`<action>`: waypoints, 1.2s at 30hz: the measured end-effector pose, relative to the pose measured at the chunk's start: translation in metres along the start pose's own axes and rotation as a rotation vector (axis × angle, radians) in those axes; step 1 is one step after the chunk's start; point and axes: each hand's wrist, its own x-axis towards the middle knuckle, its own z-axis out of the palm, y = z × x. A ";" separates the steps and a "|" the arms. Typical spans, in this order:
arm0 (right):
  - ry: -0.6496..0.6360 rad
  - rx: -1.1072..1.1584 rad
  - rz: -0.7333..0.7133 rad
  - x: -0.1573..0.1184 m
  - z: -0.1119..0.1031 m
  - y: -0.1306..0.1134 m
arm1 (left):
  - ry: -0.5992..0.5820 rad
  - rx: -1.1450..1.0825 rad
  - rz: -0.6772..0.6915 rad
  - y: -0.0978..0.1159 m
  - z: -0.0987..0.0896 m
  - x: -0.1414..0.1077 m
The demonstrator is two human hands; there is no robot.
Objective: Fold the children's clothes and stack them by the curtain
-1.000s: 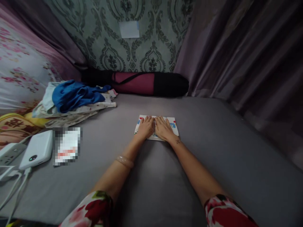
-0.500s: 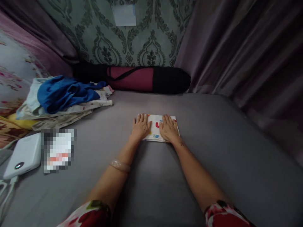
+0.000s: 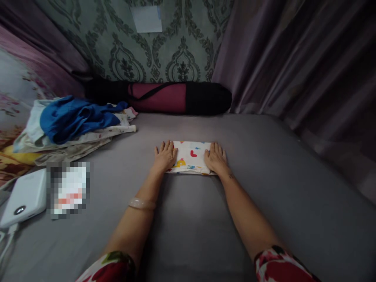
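A folded white cloth [image 3: 190,154] with red, yellow and blue prints lies flat on the grey sheet [image 3: 188,219]. It looks like a small garment, though its kind is not plain. My left hand [image 3: 165,156] rests palm down over its left edge, fingers stretched forward and spread, a pale bangle on that forearm. Over the right edge lies my right hand [image 3: 216,157], also flat with the fingers out. Between the two hands the cloth's printed middle shows; its side edges are partly covered by them.
A pile of clothes with a blue garment [image 3: 79,119] on top sits at the left. Nearer stand a white power bank [image 3: 25,196] with a cable and a blurred-out item [image 3: 70,188]. A black and maroon long bag [image 3: 164,97] lies along the wall. Curtains [image 3: 264,58] hang at right.
My hands have slid apart, from on top of the cloth outward to its left and right edges, so more of the print shows. The view has shifted slightly to the right.
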 end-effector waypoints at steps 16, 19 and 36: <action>-0.005 0.083 -0.378 -0.013 -0.005 -0.039 | 0.107 0.088 0.278 0.050 0.008 -0.011; -0.003 0.079 -0.377 -0.011 -0.001 -0.037 | 0.105 0.093 0.276 0.047 0.011 -0.009; 0.066 0.095 -0.450 -0.011 -0.002 -0.045 | 0.195 0.058 0.239 0.049 0.005 -0.010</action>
